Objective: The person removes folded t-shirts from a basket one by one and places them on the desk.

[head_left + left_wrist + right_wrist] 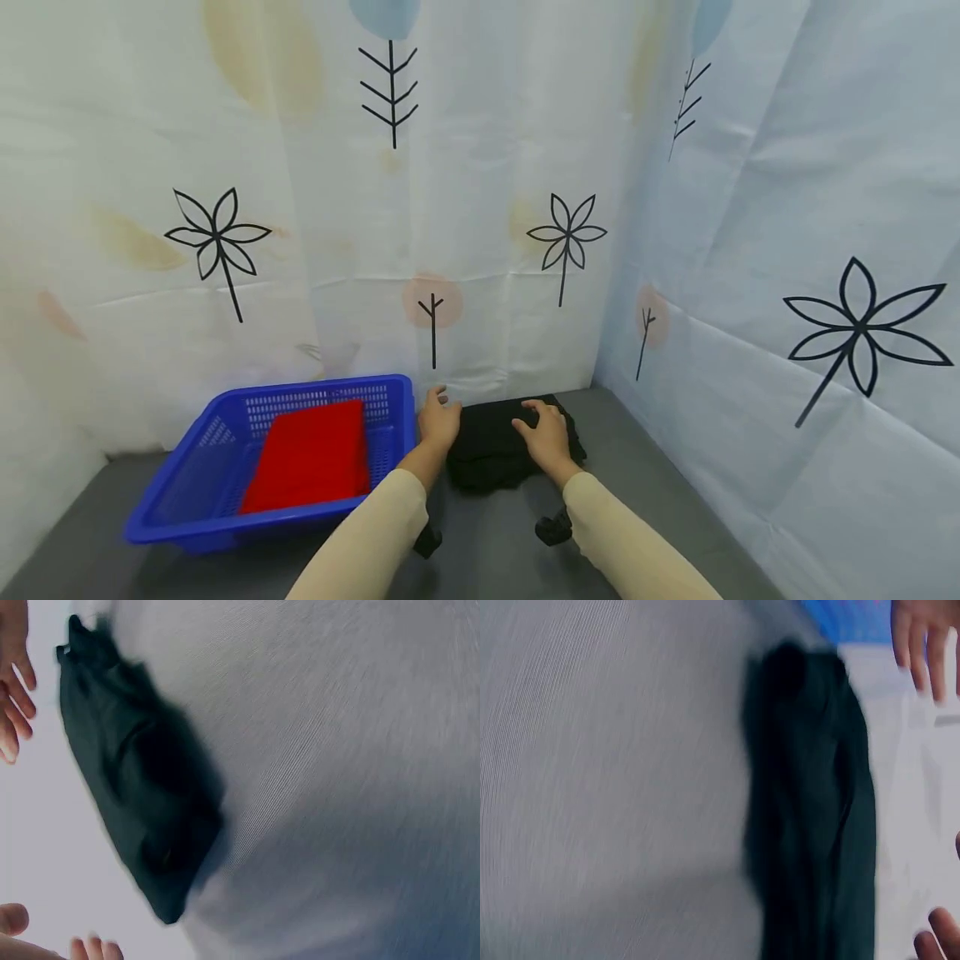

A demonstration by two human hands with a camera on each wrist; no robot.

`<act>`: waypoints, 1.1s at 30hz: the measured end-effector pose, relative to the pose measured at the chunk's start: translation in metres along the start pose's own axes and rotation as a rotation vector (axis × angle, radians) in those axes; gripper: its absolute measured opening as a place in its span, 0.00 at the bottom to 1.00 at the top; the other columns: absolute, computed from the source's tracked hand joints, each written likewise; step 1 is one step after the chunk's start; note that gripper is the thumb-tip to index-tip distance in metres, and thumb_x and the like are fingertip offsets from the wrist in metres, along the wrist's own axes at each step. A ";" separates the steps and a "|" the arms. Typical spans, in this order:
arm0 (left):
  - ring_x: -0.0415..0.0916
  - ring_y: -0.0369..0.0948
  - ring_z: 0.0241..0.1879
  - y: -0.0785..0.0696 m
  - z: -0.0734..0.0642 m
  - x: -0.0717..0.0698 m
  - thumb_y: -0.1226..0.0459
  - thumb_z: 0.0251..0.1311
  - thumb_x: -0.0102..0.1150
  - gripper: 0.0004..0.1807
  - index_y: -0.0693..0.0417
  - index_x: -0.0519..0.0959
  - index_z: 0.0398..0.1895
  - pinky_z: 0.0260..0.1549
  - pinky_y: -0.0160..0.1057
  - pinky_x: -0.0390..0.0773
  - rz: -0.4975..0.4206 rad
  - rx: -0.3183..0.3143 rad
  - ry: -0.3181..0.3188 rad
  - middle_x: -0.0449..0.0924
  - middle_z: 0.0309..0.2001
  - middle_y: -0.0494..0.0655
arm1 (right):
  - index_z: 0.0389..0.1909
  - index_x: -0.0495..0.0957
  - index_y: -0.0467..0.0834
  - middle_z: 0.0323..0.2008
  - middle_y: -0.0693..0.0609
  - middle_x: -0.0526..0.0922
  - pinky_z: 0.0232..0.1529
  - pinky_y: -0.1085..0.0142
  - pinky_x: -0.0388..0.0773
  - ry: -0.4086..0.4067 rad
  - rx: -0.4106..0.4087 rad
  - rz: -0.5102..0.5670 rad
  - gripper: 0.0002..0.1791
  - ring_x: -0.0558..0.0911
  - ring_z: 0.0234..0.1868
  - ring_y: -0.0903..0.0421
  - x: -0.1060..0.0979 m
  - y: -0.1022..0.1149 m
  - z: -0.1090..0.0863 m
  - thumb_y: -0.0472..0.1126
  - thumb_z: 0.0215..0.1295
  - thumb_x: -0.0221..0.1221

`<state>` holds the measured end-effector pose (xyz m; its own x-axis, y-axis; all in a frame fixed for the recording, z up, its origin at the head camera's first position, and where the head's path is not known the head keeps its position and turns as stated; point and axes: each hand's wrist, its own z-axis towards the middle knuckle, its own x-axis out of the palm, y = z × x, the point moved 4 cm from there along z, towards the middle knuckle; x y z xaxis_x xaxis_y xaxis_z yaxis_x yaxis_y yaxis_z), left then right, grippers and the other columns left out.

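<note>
A black cloth (487,446), bunched into a low folded pile, lies on the grey table near the back curtain. My left hand (438,421) hovers beside its left end, between the cloth and a blue basket, fingers apart and slightly bent. Over the right part of the pile is my right hand (546,432), thumb and fingers spread with nothing between them. In the left wrist view the rumpled front of the cloth (135,772) shows, and both hands appear apart from it at the left edge. The right wrist view has the cloth (814,795) upright in its middle.
To the left stands the blue plastic basket (388,433) with a folded red cloth (315,454) inside. A white patterned curtain (480,167) hangs behind the table (487,542) and along its right side. Black wrist straps (553,528) show below the sleeves.
</note>
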<state>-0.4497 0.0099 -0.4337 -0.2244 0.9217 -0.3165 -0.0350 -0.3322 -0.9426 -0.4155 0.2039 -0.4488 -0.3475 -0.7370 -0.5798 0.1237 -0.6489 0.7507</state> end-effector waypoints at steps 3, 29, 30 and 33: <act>0.77 0.56 0.53 -0.007 0.003 -0.012 0.65 0.67 0.50 0.25 0.59 0.68 0.67 0.51 0.52 0.77 -0.058 -0.037 0.022 0.78 0.57 0.61 | 0.59 0.75 0.39 0.53 0.38 0.78 0.54 0.46 0.75 0.060 -0.019 0.101 0.21 0.76 0.56 0.40 0.010 0.019 -0.003 0.42 0.67 0.62; 0.79 0.54 0.50 0.048 0.033 -0.188 0.63 0.73 0.47 0.17 0.59 0.77 0.59 0.44 0.45 0.79 0.207 0.066 -0.008 0.80 0.52 0.61 | 0.66 0.71 0.38 0.52 0.38 0.82 0.53 0.51 0.81 0.431 -0.027 0.419 0.26 0.83 0.52 0.43 0.076 0.140 -0.038 0.40 0.69 0.59; 0.78 0.55 0.51 0.049 0.032 -0.194 0.63 0.73 0.46 0.17 0.59 0.76 0.59 0.46 0.48 0.79 0.217 0.068 -0.015 0.79 0.53 0.62 | 0.65 0.71 0.38 0.52 0.39 0.82 0.52 0.51 0.81 0.427 -0.031 0.410 0.26 0.83 0.51 0.44 0.079 0.144 -0.040 0.40 0.69 0.60; 0.72 0.59 0.57 0.053 0.031 -0.210 0.64 0.74 0.44 0.18 0.60 0.74 0.61 0.53 0.56 0.74 0.259 0.064 -0.036 0.75 0.58 0.64 | 0.64 0.73 0.40 0.51 0.40 0.83 0.50 0.52 0.82 0.424 -0.044 0.368 0.24 0.84 0.48 0.46 0.087 0.155 -0.048 0.40 0.68 0.61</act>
<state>-0.4343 -0.2079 -0.4140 -0.2682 0.7970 -0.5412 -0.0326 -0.5690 -0.8217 -0.3818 0.0306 -0.3983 0.1287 -0.9218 -0.3657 0.2082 -0.3354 0.9188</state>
